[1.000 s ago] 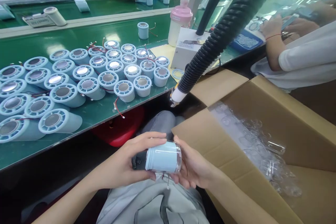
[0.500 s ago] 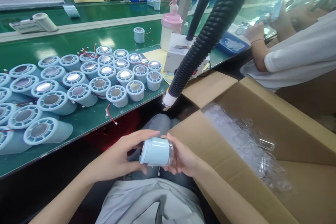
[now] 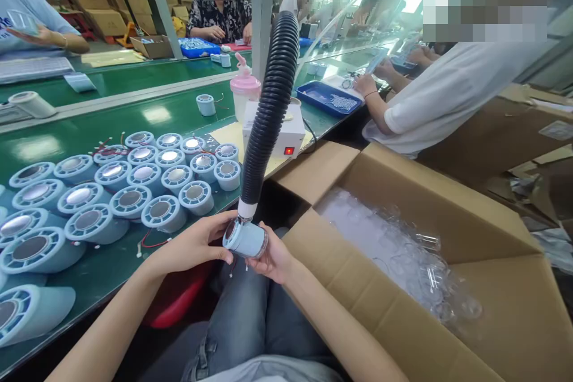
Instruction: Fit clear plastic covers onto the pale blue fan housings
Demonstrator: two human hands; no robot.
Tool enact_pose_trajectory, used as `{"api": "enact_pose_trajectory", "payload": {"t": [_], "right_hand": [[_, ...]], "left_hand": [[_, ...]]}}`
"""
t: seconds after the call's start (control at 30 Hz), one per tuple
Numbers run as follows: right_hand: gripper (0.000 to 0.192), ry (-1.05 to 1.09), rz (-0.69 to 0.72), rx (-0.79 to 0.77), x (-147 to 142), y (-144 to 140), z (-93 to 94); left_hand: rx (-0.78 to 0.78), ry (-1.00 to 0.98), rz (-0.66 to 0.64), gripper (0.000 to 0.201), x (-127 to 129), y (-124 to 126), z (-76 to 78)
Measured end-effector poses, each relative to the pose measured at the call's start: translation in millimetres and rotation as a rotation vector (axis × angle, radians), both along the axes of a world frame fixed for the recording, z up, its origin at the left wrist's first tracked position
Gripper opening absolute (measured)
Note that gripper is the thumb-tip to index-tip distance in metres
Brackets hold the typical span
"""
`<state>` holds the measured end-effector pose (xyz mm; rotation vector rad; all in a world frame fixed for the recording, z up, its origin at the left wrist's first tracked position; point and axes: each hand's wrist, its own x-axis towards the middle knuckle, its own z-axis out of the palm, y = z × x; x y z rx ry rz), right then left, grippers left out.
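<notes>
A pale blue cylinder part [image 3: 247, 241] with a clear end cap is held between my left hand [image 3: 192, 246] and my right hand [image 3: 274, 259], above my lap. Its open end is tilted up against the white nozzle of a black ribbed hose [image 3: 268, 113] that hangs down from above. My left fingers wrap its left rim; my right palm cups it from below and the right.
Several matching blue cylinders [image 3: 129, 185] stand on the green bench [image 3: 134, 116] at left. An open cardboard box [image 3: 403, 233] of clear plastic caps [image 3: 416, 250] sits at right. A white control box [image 3: 290, 134], a pink-topped bottle [image 3: 244, 92] and seated co-workers [image 3: 443, 95] are beyond.
Both hands raised the blue cylinder and tipped its open end up to the hose nozzle. The camera view lifted, showing more of the room.
</notes>
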<state>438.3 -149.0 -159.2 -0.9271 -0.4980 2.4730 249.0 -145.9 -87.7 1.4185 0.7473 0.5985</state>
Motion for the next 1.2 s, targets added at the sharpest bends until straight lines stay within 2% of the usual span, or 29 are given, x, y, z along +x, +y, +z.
{"api": "enact_pose_trajectory", "payload": {"t": [0.2,0.4,0.47,0.53,0.63,0.7,0.73,0.77,0.8,0.83,0.93,0.97,1.03,1.2], "right_hand": [[0.071,0.059,0.085,-0.034,2.2,-4.7,16.8],[0.081,0.108,0.353,-0.131,17.8,-31.6,34.7],[0.082,0.085,0.386,-0.067,26.0,-45.7,39.2],[0.076,0.016,0.266,0.163,35.8,-60.1,44.9],[0.078,-0.17,0.025,0.791,51.7,-75.7,56.7],[0.064,-0.265,0.022,1.206,59.6,-80.4,64.4],[0.053,-0.285,0.047,1.336,62.1,-81.7,67.3],[0.046,-0.285,0.061,1.389,63.5,-82.7,69.5],[0.045,-0.269,0.06,1.352,63.8,-83.7,70.6],[0.047,-0.238,0.045,1.245,63.4,-85.0,71.0],[0.053,-0.089,0.008,0.793,60.2,-89.3,68.7],[0.051,-0.055,0.002,0.694,59.5,-90.3,67.8],[0.048,-0.046,0.005,0.644,59.4,-90.9,66.7],[0.04,-0.178,0.058,0.745,57.9,-91.0,66.5]], "left_hand": [[-0.019,0.06,0.093,0.068,-5.9,-17.7,4.3],[-0.015,0.136,0.184,0.058,2.2,-65.8,18.3],[-0.072,0.117,0.241,0.057,5.8,-82.8,23.4],[-0.156,0.093,0.284,0.059,8.6,-97.0,28.4],[-0.232,0.074,0.314,0.061,11.3,-111.5,34.7],[-0.238,0.095,0.32,0.062,11.8,-117.0,37.0],[-0.227,0.113,0.313,0.064,11.6,-118.7,37.6],[-0.211,0.136,0.298,0.068,11.2,-119.8,37.8],[-0.187,0.161,0.283,0.072,10.6,-120.3,37.8],[-0.15,0.181,0.262,0.076,9.9,-120.4,37.8],[-0.044,0.188,0.195,0.08,7.8,-119.9,38.4],[-0.028,0.175,0.182,0.077,7.2,-119.9,38.8],[-0.06,0.135,0.176,0.071,6.4,-120.7,39.4],[-0.219,0.048,0.183,0.068,6.4,-126.2,30.7]]}}
